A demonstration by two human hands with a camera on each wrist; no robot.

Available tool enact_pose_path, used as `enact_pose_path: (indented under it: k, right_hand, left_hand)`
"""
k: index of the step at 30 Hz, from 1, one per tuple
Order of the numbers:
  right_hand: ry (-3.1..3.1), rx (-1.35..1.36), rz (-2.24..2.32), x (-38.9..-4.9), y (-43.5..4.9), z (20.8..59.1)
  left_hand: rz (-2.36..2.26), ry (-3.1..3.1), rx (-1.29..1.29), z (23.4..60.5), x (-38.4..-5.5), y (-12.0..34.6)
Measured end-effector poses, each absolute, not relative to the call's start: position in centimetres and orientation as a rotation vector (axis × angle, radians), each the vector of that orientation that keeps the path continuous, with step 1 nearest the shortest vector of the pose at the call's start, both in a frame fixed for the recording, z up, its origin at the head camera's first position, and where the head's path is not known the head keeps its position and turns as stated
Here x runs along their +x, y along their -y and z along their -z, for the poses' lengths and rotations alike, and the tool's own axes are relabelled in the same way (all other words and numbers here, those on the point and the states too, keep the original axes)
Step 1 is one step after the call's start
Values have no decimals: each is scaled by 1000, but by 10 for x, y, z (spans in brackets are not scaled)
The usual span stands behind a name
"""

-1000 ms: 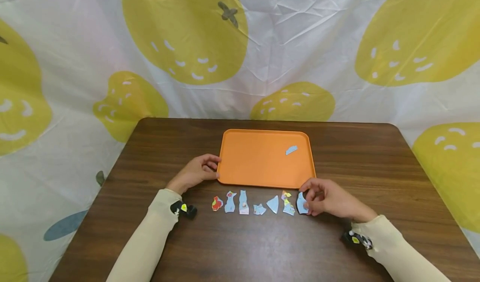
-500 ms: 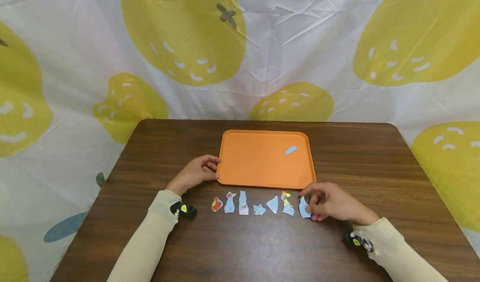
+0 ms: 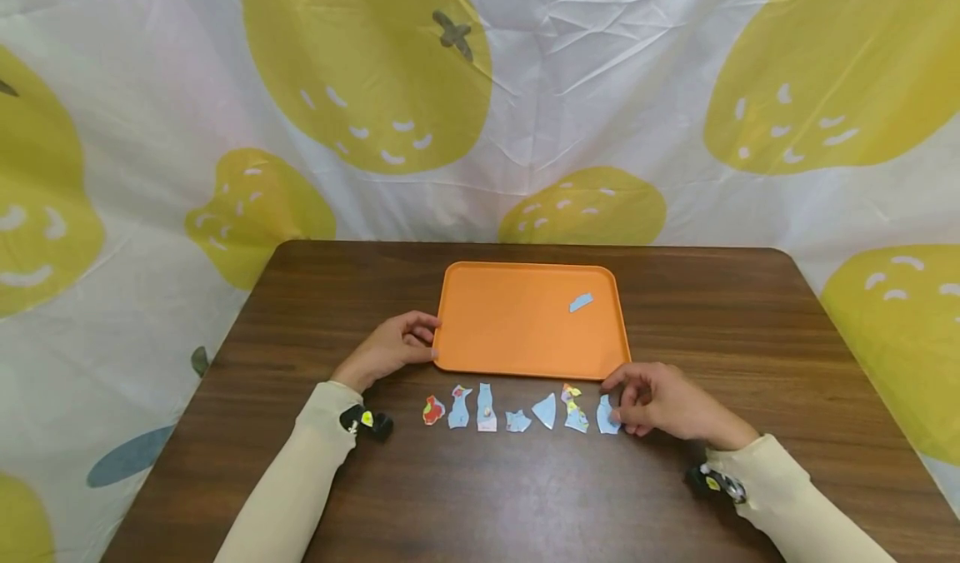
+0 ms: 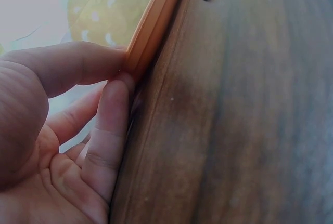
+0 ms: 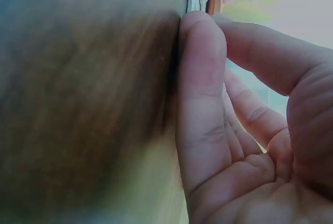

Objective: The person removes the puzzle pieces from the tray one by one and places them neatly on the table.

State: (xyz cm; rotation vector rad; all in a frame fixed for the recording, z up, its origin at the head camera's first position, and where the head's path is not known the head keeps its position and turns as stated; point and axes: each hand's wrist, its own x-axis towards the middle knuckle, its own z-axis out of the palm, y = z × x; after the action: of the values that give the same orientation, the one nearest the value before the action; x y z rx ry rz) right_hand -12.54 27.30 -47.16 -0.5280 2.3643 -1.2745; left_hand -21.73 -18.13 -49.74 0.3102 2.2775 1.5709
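An orange tray point(image 3: 517, 321) lies on the table, its left edge touched by the thumb and index finger of my left hand point(image 3: 387, 345). In the left wrist view, the left fingertips rest against the tray's rim point(image 4: 151, 31). My right hand point(image 3: 663, 398) is at the right end of a row of flat, irregular printed puzzle pieces. Its thumb touches the rightmost light-blue puzzle piece point(image 3: 607, 417), which lies flat on the table. The right index fingertip is at that piece's top, beside the tray's near right corner. In the right wrist view, the thumb hides much of what lies beyond.
Several more pieces line up before the tray: a red one point(image 3: 432, 411), a tall blue one point(image 3: 486, 407), a triangular one point(image 3: 545, 411) and a yellow-and-blue one point(image 3: 574, 409). One blue piece point(image 3: 581, 302) lies inside the tray. A fruit-print cloth point(image 3: 540, 88) hangs behind the wooden table point(image 3: 487, 496).
The rightmost puzzle piece has shifted slightly and turned more upright in the row under my right fingers. My left hand has stayed at the tray's edge.
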Motion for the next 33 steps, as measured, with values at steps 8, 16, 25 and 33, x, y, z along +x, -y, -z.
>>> enact_pose_path:
  k: [8, 16, 25, 33]
  right_hand:
    - [-2383, -566, 1319, -133, -271, 464]
    - [-2429, -575, 1345, -144, -268, 456]
    - [-2449, -511, 1392, -158, -263, 444]
    - [-2522, -518, 1389, -174, -260, 437]
  left_hand:
    - [-1569, -2275, 320, 498, -217, 181]
    - [-1576, -2269, 318, 498, -217, 182]
    - [-1590, -2260, 309, 497, -217, 182]
    - [-1578, -2267, 308, 497, -217, 183]
